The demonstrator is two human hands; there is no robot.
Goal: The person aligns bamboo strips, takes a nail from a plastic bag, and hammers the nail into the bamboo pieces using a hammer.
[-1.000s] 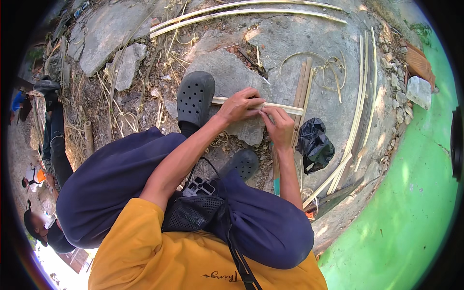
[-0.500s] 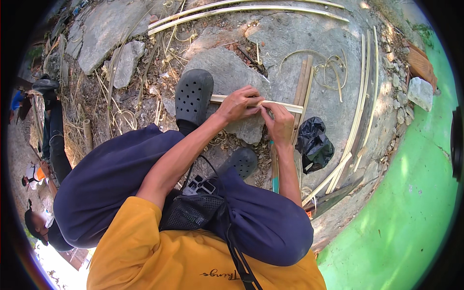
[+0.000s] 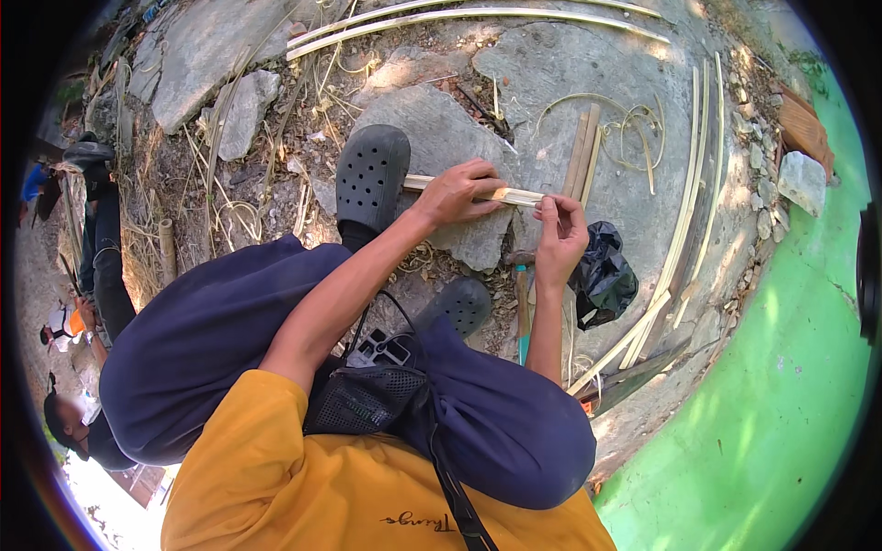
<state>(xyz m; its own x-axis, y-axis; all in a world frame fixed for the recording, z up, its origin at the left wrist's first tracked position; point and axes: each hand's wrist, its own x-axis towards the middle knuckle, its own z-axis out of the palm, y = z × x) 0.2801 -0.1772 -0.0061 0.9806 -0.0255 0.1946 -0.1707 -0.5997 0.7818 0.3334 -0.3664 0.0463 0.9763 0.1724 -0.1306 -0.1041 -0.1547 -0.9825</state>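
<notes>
A short bundle of pale bamboo strips (image 3: 516, 196) lies across a flat stone, its left end beside or under my dark clog (image 3: 372, 179). My left hand (image 3: 462, 193) is closed round the middle of the strips, fingers bent over the top. At their right end my right hand (image 3: 560, 237) pinches with thumb and fingertips. Just below the right hand lies a hammer (image 3: 523, 317) with a wooden and teal handle, partly hidden by my forearm. A crumpled black plastic bag (image 3: 604, 275) sits right of that hand.
Brown wooden slats (image 3: 581, 154) lie beyond my right hand, near a curled thin strip (image 3: 634, 119). Long pale strips (image 3: 689, 197) stretch along the right, others (image 3: 478, 16) across the far side. Broken stone slabs (image 3: 243, 115) cover the left. Another person (image 3: 78, 427) sits at far left.
My right hand has slid rightward from beside the left hand to the right end of the strips. The left hand stays on them with little movement.
</notes>
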